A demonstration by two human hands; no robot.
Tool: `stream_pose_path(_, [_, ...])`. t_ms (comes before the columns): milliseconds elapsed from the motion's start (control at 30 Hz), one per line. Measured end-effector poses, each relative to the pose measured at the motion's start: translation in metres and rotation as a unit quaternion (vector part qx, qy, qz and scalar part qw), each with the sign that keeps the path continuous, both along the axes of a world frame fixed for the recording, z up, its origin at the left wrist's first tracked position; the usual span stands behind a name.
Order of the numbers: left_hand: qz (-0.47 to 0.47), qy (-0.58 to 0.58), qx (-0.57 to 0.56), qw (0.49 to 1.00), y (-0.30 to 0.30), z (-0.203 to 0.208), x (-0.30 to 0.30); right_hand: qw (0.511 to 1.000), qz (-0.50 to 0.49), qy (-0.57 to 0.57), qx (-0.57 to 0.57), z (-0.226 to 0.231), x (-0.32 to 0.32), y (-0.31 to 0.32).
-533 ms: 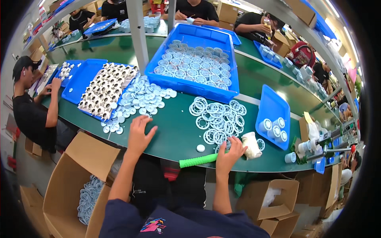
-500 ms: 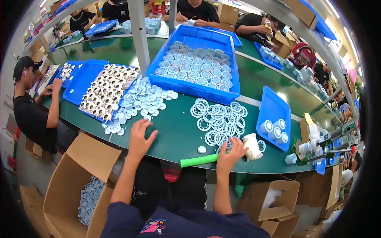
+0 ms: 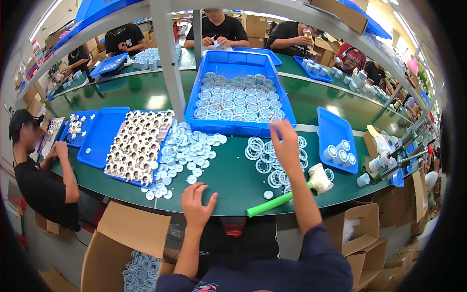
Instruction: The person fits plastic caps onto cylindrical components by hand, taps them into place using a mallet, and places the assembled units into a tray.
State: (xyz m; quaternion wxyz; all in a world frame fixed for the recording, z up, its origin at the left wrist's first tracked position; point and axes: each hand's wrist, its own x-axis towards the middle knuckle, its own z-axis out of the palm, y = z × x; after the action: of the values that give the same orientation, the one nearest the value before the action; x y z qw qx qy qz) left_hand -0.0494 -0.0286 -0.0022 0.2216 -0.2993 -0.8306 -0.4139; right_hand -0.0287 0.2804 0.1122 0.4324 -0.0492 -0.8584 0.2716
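My left hand (image 3: 197, 205) hovers at the table's front edge with fingers apart, holding nothing. Just ahead of it lies a heap of pale blue round caps (image 3: 187, 151). My right hand (image 3: 286, 138) reaches forward to the front wall of a large blue bin (image 3: 233, 127); its fingers are stretched out, and nothing shows in them. Inside the bin stand rows of pale blue round housings (image 3: 238, 102) with thin wires. Beneath my right forearm are loose pale blue rings (image 3: 263, 167) and a mallet (image 3: 272, 203) with a green ribbed handle and an off-white wrapped head.
Left of the caps, a blue tray (image 3: 97, 141) adjoins white molded parts (image 3: 134, 146). At right, another blue tray (image 3: 335, 126) holds several cups, beside a lever press (image 3: 404, 158). A carton of rings (image 3: 129, 214) stands below. Co-workers sit left and across; a metal post (image 3: 168, 63) rises behind.
My right hand has moved from beside the mallet forward to the bin's front wall. My left hand has drawn back toward the table edge. The whole view has shifted.
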Motion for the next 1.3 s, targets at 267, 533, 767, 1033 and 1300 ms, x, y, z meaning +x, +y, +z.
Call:
stream_pose_path(267, [-0.023,-0.026,0.064,0.997,0.002,0.000,-0.005,0.948,0.022,-0.268,0.167,-0.054,-0.176,0.119])
stream_pose_path(533, [-0.016,-0.015,0.053,0.998,0.004,-0.004,-0.004,0.907,0.022,-0.373,0.193,-0.036,-0.191,0.122])
stream_pose_path(767, [-0.002,-0.026,0.039,0.999,0.006,-0.001,-0.002,0.861,0.157,-0.358,0.325,-0.015,-0.187,0.105])
stream_pose_path(1033, [0.031,-0.032,0.001,0.999,0.001,-0.001,0.001,0.836,0.200,-0.404,0.313,-0.024,-0.193,0.117])
stream_pose_path(1300, [0.053,-0.017,-0.024,0.998,0.007,0.003,0.001,0.841,0.156,-0.458,0.242,-0.010,-0.223,0.136])
